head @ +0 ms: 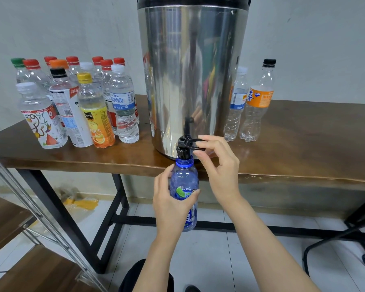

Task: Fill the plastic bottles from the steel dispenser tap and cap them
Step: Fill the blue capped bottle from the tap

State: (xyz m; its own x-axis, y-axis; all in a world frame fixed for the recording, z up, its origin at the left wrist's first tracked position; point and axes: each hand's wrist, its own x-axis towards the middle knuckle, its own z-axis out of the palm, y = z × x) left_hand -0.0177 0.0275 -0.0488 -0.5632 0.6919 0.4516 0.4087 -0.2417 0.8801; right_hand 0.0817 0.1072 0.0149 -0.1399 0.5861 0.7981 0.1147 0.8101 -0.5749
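wooden table [303, 144], blue bottle [183, 180] upright, mouth at tap [182, 152], left hand [171, 205] gripping it, right hand [217, 163] pinching lever [192, 142]

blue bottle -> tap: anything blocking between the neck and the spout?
Nothing visible. The blue bottle, gripped by the left hand, has its uncapped neck right up against the black tap of the steel dispenser, with no gap showing. The right hand pinches the tap lever from the side, not under the spout.

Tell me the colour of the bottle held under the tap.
The bottle is translucent blue, clearest in the head view.
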